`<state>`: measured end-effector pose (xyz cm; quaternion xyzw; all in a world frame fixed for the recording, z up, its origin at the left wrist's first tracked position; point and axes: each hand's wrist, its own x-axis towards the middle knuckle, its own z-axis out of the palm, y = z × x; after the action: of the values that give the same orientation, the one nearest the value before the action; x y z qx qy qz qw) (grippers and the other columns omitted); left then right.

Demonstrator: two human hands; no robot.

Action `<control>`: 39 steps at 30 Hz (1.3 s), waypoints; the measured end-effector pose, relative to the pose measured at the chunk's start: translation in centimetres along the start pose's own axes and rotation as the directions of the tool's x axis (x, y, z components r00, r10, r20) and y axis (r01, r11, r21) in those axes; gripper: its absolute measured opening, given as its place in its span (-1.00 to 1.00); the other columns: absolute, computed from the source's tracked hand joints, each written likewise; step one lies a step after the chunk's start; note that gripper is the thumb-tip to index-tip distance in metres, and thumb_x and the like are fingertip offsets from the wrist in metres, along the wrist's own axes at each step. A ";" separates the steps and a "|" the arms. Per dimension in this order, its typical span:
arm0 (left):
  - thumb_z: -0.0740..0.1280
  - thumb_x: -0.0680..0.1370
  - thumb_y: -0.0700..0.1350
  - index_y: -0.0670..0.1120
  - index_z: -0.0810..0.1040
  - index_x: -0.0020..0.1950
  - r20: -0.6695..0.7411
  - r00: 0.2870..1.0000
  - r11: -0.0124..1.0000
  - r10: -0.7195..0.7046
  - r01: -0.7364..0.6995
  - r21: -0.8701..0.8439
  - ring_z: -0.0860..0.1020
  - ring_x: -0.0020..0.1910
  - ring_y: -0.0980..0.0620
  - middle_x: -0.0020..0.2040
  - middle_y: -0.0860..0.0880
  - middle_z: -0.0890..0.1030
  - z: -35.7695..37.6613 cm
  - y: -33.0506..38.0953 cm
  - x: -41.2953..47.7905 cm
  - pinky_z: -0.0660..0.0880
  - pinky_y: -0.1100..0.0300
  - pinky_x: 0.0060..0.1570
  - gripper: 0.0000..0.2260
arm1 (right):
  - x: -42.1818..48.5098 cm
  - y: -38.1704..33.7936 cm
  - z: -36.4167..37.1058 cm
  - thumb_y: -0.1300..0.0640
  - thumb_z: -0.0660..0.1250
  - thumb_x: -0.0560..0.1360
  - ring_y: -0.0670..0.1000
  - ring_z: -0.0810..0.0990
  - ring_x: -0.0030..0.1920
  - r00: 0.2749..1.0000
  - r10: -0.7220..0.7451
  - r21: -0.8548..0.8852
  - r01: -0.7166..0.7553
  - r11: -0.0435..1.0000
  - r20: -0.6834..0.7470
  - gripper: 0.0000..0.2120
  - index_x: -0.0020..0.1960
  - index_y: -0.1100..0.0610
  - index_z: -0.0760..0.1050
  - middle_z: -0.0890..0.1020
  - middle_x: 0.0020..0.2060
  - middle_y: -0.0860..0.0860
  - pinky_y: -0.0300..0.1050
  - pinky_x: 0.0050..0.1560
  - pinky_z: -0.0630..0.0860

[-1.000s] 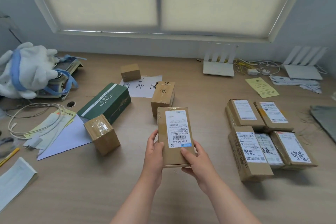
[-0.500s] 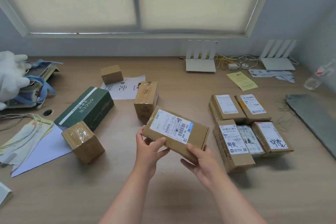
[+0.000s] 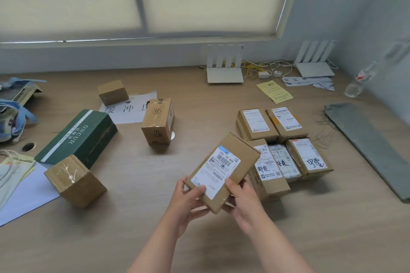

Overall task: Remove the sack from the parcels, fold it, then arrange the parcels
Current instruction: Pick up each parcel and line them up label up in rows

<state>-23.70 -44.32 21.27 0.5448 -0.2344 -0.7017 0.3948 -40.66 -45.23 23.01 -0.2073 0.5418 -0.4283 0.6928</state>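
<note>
Parcel count: nine brown cardboard parcels are in view.

1. One held parcel [image 3: 224,170], label face up, is raised above the table [image 3: 133,217] and tilted, its far end pointing up and to the right. The left hand [image 3: 188,197] grips the near left corner, thumb on the label and fingers underneath. The right hand [image 3: 244,201] grips the near right edge in the same way. Both hands are clamped on this parcel.
2. Five parcels form a group just right of the held parcel, labels up and sides touching. The back row has two: back-left parcel [image 3: 257,123] and back-right parcel [image 3: 287,121]. The front row has three: front-left parcel [image 3: 268,168], front-middle parcel [image 3: 285,162] and front-right parcel [image 3: 309,157].
3. Three parcels lie loose on the left half of the table, well apart from each other: small box [image 3: 113,92], upright taped box [image 3: 158,121] and tilted taped box [image 3: 74,180].

One green box [image 3: 77,137] lies between the small box and the tilted taped box.

One grey sack [image 3: 372,144] lies flat as a long strip at the right side of the table, apart from the group.

All the boxes are closed, so their contents cannot be determined.

Two white routers, left router [image 3: 224,66] and right router [image 3: 315,62], stand at the back wall.
</note>
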 end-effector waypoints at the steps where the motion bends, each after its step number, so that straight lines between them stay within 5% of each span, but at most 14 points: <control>1: 0.48 0.50 -0.12 -0.11 0.41 0.33 -0.038 0.999 1.000 0.000 0.000 0.009 0.70 -0.10 -0.09 0.03 -0.10 0.73 0.3 -0.3 0.2 0.64 0.00 -0.09 -0.55 | 0.0 0.1 -0.4 0.11 0.30 0.64 0.08 0.72 0.01 1.000 -0.005 -0.047 0.004 0.999 -0.010 -0.78 0.28 0.02 0.51 0.75 0.08 0.02 0.05 -0.04 0.62; 3: 0.50 0.38 -0.05 -0.22 0.46 0.29 -0.053 0.999 0.999 -0.003 0.005 0.035 0.64 -0.21 0.03 -0.09 -0.06 0.72 1.0 -0.5 0.3 0.57 0.09 -0.13 -0.46 | 0.0 0.0 -1.3 0.07 0.25 0.67 0.01 0.72 0.01 0.999 -0.037 -0.105 0.035 0.994 -0.020 -0.79 0.28 -0.05 0.51 0.75 0.08 -0.04 0.02 -0.02 0.59; 6: 0.51 0.35 -0.12 -0.17 0.46 0.36 0.059 0.998 0.996 -0.013 0.008 0.085 0.66 -0.12 -0.02 0.05 -0.09 0.73 2.1 -0.9 0.5 0.54 0.11 -0.07 -0.41 | 0.3 -0.6 -2.8 0.09 0.20 0.69 -0.01 0.73 0.07 0.990 -0.128 -0.147 0.118 0.982 -0.060 -0.76 0.31 -0.01 0.53 0.75 0.09 -0.04 -0.02 0.04 0.63; 9: 0.56 0.39 -0.27 0.14 0.29 0.47 0.144 0.989 0.991 0.022 -0.040 0.128 0.69 0.11 -0.15 0.20 -0.19 0.67 4.1 -1.6 1.1 0.63 -0.06 0.09 -0.23 | 0.2 -1.5 -4.5 0.09 0.19 0.70 -0.03 0.74 0.04 0.972 -0.205 -0.204 0.179 0.962 -0.112 -0.77 0.25 -0.01 0.57 0.76 0.04 -0.06 -0.07 -0.01 0.65; 12: 0.55 0.43 -0.28 0.39 0.08 0.48 0.142 0.984 0.965 0.105 -0.135 0.225 0.72 0.05 -0.06 0.23 -0.18 0.57 7.5 -2.5 1.5 0.67 0.00 -0.03 -0.07 | 0.1 -2.6 -7.7 0.10 0.21 0.69 -0.02 0.73 0.08 0.951 -0.256 -0.243 0.211 0.947 -0.172 -0.76 0.27 0.00 0.59 0.75 0.09 -0.03 -0.05 0.04 0.67; 19: 0.48 0.53 -0.14 0.13 0.45 0.30 0.069 0.963 0.918 0.260 -0.269 0.291 0.56 -0.28 0.28 -0.10 0.02 0.60 17.6 -5.4 3.0 0.57 0.27 -0.18 -0.59 | -1.8 -5.9 -18.7 0.09 0.29 0.65 0.03 0.75 0.03 0.925 -0.250 -0.292 0.164 0.942 -0.287 -0.78 0.25 0.01 0.62 0.77 0.00 0.00 0.05 0.03 0.67; 26: 0.56 0.41 -0.08 0.13 0.52 0.18 0.100 0.979 0.902 0.177 -0.202 0.381 0.63 -0.19 0.12 -0.14 0.04 0.67 25.5 -10.0 4.1 0.68 -0.02 -0.06 -0.59 | -3.2 -7.2 -28.3 0.16 0.31 0.64 -0.15 0.74 -0.23 0.866 -0.288 -0.396 0.116 0.911 -0.409 -0.80 0.11 -0.13 0.58 0.76 -0.23 -0.14 -0.24 -0.35 0.60; 30: 0.57 0.40 -0.11 0.10 0.57 0.11 0.055 0.992 0.873 0.116 -0.128 0.470 0.65 -0.22 0.11 -0.15 0.03 0.67 28.3 -12.5 5.4 0.68 0.01 -0.11 -0.65 | -2.8 -6.4 -32.6 0.15 0.30 0.64 -0.09 0.74 -0.09 0.852 -0.281 -0.505 0.024 0.863 -0.441 -0.77 0.20 -0.07 0.66 0.77 -0.06 -0.10 -0.15 -0.15 0.67; 35: 0.55 0.34 -0.03 0.14 0.65 -0.11 -0.027 0.999 0.823 0.046 -0.022 0.567 0.70 -0.19 0.14 -0.20 0.09 0.71 29.7 -15.6 8.1 0.68 0.03 -0.04 -0.82 | -0.3 -4.5 -35.6 0.14 0.34 0.61 -0.02 0.67 0.07 0.831 -0.234 -0.536 -0.088 0.840 -0.504 -0.62 0.42 0.12 0.52 0.66 0.25 0.03 -0.19 -0.06 0.58; 39: 0.54 0.37 -0.05 0.09 0.63 -0.14 -0.064 0.998 0.792 -0.011 0.048 0.609 0.71 -0.21 0.08 -0.22 0.07 0.72 29.8 -17.0 9.5 0.68 -0.01 -0.08 -0.86 | 1.5 -3.6 -36.4 0.13 0.35 0.60 0.03 0.66 0.13 0.833 -0.210 -0.607 -0.178 0.774 -0.512 -0.61 0.41 0.15 0.53 0.67 0.24 0.06 -0.01 0.16 0.59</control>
<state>-58.00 -45.20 11.70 0.6661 -0.4283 -0.5791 0.1937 -75.69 -42.01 12.93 -0.2997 0.8280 -0.2680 0.3910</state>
